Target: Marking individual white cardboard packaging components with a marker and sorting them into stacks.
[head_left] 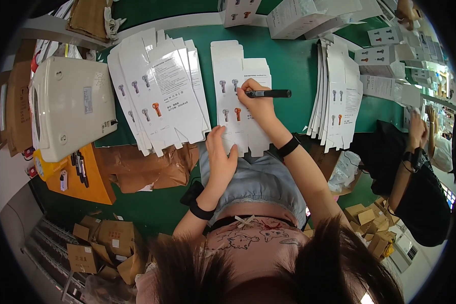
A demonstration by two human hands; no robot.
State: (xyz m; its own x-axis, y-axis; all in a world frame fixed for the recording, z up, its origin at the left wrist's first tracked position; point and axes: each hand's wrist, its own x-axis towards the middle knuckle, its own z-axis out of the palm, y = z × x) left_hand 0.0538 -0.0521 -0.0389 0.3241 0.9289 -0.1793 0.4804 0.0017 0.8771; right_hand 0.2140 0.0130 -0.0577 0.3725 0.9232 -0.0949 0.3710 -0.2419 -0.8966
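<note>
A flattened white carton (227, 66), printed with small grey and orange handheld fans, lies on the green table in front of me. My right hand (258, 104) is closed around a black marker pen (271, 93) over the carton's middle. The pen points left, and its tip is hidden by my fingers. My left hand (222, 158) rests on the carton's near left edge, thumb and fingers apart. Left of it lies a fanned stack of flat cartons (159, 96). Another stack of flat cartons (342, 96) lies to the right.
A beige machine (78, 109) stands at the far left, above an orange surface (93, 177) with several pens. Assembled white boxes (294, 20) line the back and right. A co-worker's arm (413, 147) reaches in at the right. Brown cardboard boxes (114, 240) sit on the floor.
</note>
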